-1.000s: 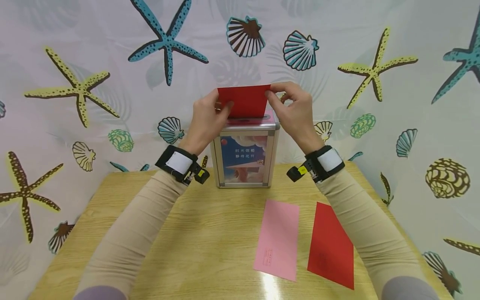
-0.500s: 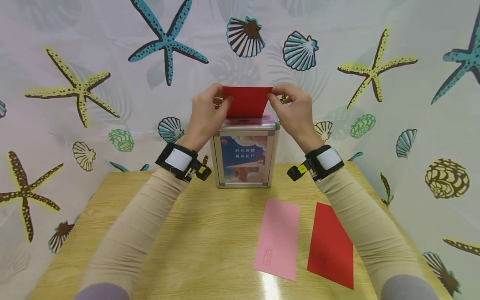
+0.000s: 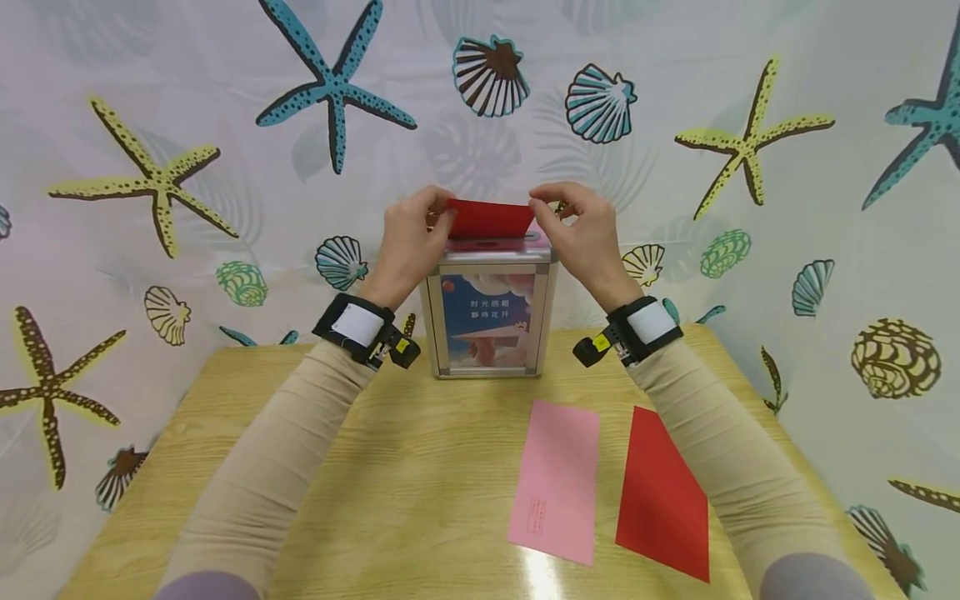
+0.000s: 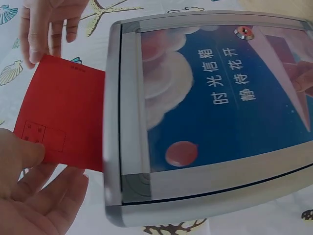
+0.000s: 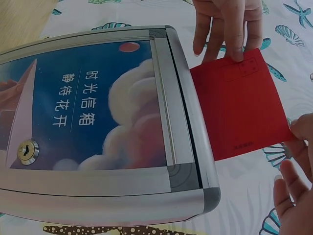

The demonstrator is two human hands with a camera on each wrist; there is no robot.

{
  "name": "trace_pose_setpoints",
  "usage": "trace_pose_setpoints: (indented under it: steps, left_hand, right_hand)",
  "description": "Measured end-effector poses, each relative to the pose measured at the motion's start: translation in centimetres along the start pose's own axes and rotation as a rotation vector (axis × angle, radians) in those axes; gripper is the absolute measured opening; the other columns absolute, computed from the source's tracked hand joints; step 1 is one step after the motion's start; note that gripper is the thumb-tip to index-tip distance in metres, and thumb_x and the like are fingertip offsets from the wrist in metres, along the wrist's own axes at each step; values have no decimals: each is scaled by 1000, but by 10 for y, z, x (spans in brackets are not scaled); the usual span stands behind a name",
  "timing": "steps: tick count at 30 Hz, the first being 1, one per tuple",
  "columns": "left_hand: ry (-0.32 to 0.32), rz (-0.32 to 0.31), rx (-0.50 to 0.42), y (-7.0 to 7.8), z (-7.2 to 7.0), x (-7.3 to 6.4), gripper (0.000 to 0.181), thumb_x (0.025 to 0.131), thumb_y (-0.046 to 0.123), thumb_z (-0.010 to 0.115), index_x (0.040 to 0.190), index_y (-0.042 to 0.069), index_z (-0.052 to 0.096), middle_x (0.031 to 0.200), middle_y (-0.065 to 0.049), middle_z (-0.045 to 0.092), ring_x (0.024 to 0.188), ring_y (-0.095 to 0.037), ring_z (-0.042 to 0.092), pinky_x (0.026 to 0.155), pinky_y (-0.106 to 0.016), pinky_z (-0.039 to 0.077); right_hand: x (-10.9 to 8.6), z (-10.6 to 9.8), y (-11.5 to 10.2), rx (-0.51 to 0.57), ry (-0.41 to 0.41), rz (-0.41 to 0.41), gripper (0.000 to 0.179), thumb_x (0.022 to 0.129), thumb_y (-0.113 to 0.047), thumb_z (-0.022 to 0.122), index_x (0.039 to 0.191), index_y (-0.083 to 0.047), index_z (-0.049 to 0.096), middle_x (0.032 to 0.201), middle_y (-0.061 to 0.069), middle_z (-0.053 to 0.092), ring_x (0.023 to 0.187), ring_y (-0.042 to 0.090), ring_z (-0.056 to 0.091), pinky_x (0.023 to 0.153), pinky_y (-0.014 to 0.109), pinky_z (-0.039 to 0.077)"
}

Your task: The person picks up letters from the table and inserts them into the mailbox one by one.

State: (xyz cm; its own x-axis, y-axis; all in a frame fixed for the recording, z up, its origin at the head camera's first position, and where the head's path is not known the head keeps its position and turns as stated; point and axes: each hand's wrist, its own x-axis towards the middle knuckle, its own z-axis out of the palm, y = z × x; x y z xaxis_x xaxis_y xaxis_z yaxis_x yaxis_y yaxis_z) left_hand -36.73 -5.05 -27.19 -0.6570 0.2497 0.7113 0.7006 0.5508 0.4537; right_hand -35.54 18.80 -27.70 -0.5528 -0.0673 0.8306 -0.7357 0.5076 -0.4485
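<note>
A red envelope (image 3: 491, 220) stands upright in the top of a silver-framed letter box (image 3: 435, 325), its lower part hidden inside. My left hand (image 3: 411, 242) pinches the upper left corner; the thumb lies over the printed face in the left wrist view. At the opposite upper corner, my right hand (image 3: 583, 237) pinches the envelope between thumb and fingertips. Seen from the right wrist, the envelope (image 5: 239, 107) slants out of the box's top edge. The box front carries a blue picture panel (image 4: 215, 132) with white characters and a round key lock (image 5: 28, 152).
A pink envelope (image 3: 555, 483) and another red envelope (image 3: 660, 496) lie flat on the wooden table (image 3: 397, 500), in front of the box and to the right. Behind the table hangs a white cloth (image 3: 480, 158) printed with starfish and shells.
The red envelope has sunk deeper into the box, so less of it shows above the top. Both hands have come down with it; the left grip has shifted up toward the corner.
</note>
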Motion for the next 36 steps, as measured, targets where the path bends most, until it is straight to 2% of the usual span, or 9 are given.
trace_pose_setpoints:
  steps: [4, 7, 15, 22, 30, 36]
  left_hand:
    - [-15, -32, -11, -6, 1, -4, 16, 97, 9, 57, 112, 5, 64, 108, -10, 70, 97, -18, 66, 83, -34, 57]
    - [-21, -49, -12, -10, 2, -6, 16, 97, 10, 57, 111, 6, 64, 109, -9, 70, 97, -16, 66, 84, -33, 56]
    - [-24, -25, -5, -14, 1, -7, 15, 96, 10, 59, 109, 5, 64, 107, -10, 70, 94, -19, 66, 84, -34, 56]
    - [-23, -56, 20, -11, -1, -6, 15, 97, 13, 59, 110, 9, 65, 109, -8, 71, 95, -17, 67, 87, -30, 55]
    - [-78, -63, 68, -13, -1, -7, 17, 98, 11, 57, 110, 8, 68, 110, -7, 71, 102, -18, 64, 91, -35, 54]
    - [-120, -59, 83, -18, -1, -12, 19, 98, 11, 56, 111, 8, 70, 106, -8, 72, 97, -17, 64, 79, -36, 54]
  right_hand:
    - [0, 5, 2, -52, -16, -110, 14, 91, -15, 67, 100, -7, 75, 96, 7, 73, 91, 19, 59, 73, 42, 49]
    - [-3, 8, 6, -112, -39, -141, 12, 91, -12, 67, 99, -6, 75, 95, 8, 73, 92, 20, 57, 71, 40, 48]
    - [-9, 13, 11, -174, -65, -89, 11, 90, -11, 67, 95, -5, 75, 92, 10, 68, 90, 25, 54, 73, 38, 45]
    - [-11, 17, 15, -189, -77, -42, 12, 90, -12, 67, 96, -5, 75, 93, 10, 68, 88, 26, 53, 74, 38, 43]
    - [-15, 18, 20, -194, -113, 17, 13, 90, -12, 68, 96, -4, 75, 94, 13, 69, 92, 30, 55, 78, 45, 43]
    - [-18, 20, 22, -194, -137, 43, 14, 89, -12, 68, 97, -4, 76, 95, 13, 69, 93, 29, 55, 81, 47, 43]
